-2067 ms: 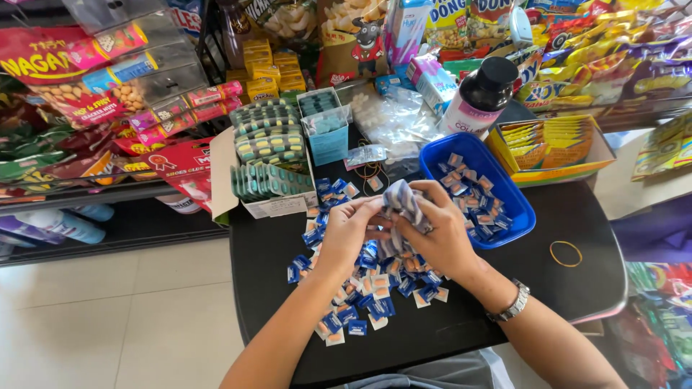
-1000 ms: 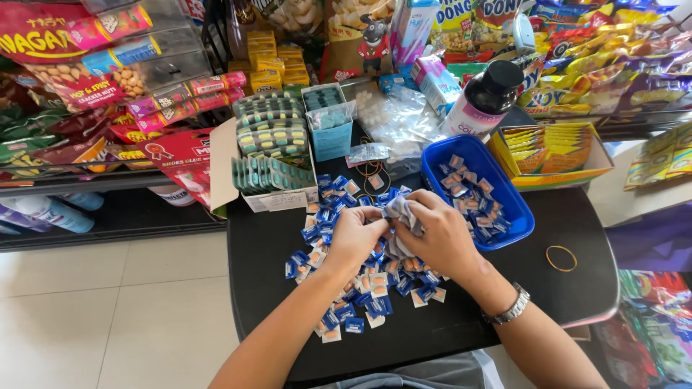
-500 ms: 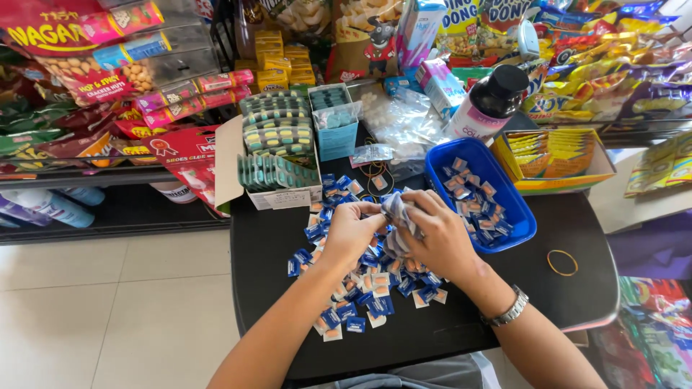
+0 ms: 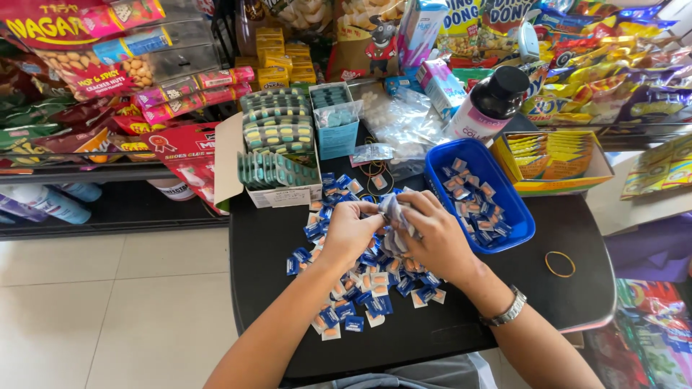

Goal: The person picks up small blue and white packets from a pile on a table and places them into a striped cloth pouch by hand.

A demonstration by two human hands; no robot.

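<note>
On the table (image 4: 288, 346), the loose sachets (image 4: 360, 288) lie near the middle. The tray (image 4: 515, 216) sits to their right with more sachets in it. Far left stands the carton of blister strips (image 4: 277, 169); a rubber band (image 4: 560, 264) lies at the right edge.

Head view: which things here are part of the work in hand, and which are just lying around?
In hand: left hand, right hand, bundle of sachets, loose sachets, blue tray.
Lying about: rubber band, dark bottle, yellow box, blister-pack box.

Head camera; looks down, close.
</note>
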